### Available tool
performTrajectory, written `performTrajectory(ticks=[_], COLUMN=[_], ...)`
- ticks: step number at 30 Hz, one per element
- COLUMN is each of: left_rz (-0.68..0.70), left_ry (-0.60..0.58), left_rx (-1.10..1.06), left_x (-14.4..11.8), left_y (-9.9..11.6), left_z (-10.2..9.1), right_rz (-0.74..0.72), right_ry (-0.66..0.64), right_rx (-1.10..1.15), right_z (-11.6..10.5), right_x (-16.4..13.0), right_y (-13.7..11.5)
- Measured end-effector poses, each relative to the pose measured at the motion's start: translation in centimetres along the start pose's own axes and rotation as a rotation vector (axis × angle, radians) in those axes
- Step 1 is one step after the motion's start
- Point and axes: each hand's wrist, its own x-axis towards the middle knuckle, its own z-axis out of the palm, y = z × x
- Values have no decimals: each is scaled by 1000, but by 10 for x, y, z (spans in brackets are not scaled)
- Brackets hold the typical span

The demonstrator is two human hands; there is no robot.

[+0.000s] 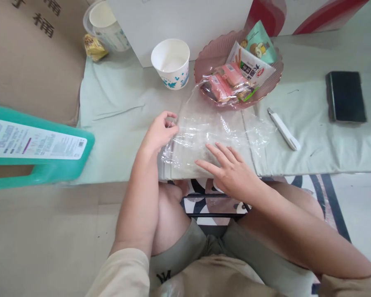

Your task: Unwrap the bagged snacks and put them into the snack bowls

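A crumpled, see-through plastic bag or film (200,136) lies spread on the cloth in front of me. My left hand (163,130) pinches its left edge, thumb against curled fingers. Over its near part, my right hand (227,167) is open, palm down with fingers spread, touching or just above the plastic. Beyond the far edge of the plastic stands a pink scalloped bowl (200,62) with several wrapped snacks (250,66). A white paper cup (170,64) with blue leaf prints is upright beside the bowl. To the right of the plastic lies a white utility knife (283,129).
A black box-like object (346,97) lies at the right on the pale green tablecloth (321,152). At the left are a teal jug (64,165) and a cardboard box (34,62). Stacked cups (106,24), a yellow wrapped snack (94,47) and a white box (179,20) stand at the back.
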Motion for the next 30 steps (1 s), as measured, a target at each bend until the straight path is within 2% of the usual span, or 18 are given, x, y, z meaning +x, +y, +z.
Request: performTrajectory(ticks=[5, 9, 10, 12, 14, 15, 16, 17, 19, 21, 22, 25, 27, 29, 30], left_rz=[-23, -7, 16, 110, 279, 368, 442, 479, 477, 474, 492, 563, 590, 587, 580], left_ry=[29, -34, -23, 72, 172, 171, 104, -22, -393, -670, -747, -851, -914, -921, -882], left_rx=[-65, -30, -13, 24, 31, 26, 21, 32, 88, 123, 132, 184, 217, 217, 193], left_x=[3, 5, 5, 0, -10, -18, -25, -33, -44, -48, -47, -41, -39, -40, -40], left_y=[1, 0, -1, -1, 1, 4, 7, 11, 19, 23, 22, 17, 15, 15, 15], left_z=[-2, -1, -2, -8, -17, -22, -26, -30, -33, -32, -30, -25, -22, -18, -14], right_rz=[11, -21, -20, -7, 2, -1, -7, -14, -6, 80, 147, 349, 428, 482, 502], right_ry=[15, -5, -12, -40, -81, -94, -97, -92, -59, -41, -21, 127, 253, 326, 345], right_rx=[-18, 63, 135, 363, 629, 743, 832, 900, 1012, 1143, 1228, 1507, 1631, 1679, 1689], right_z=[-10, -15, -17, -24, -34, -40, -45, -50, -56, -57, -56, -50, -45, -43, -42], right_x=[-3, -6, -7, -8, -8, -8, -7, -7, -7, -9, -10, -13, -13, -12, -10], right_y=[14, 15, 15, 14, 17, 19, 23, 28, 41, 55, 62, 78, 85, 89, 91])
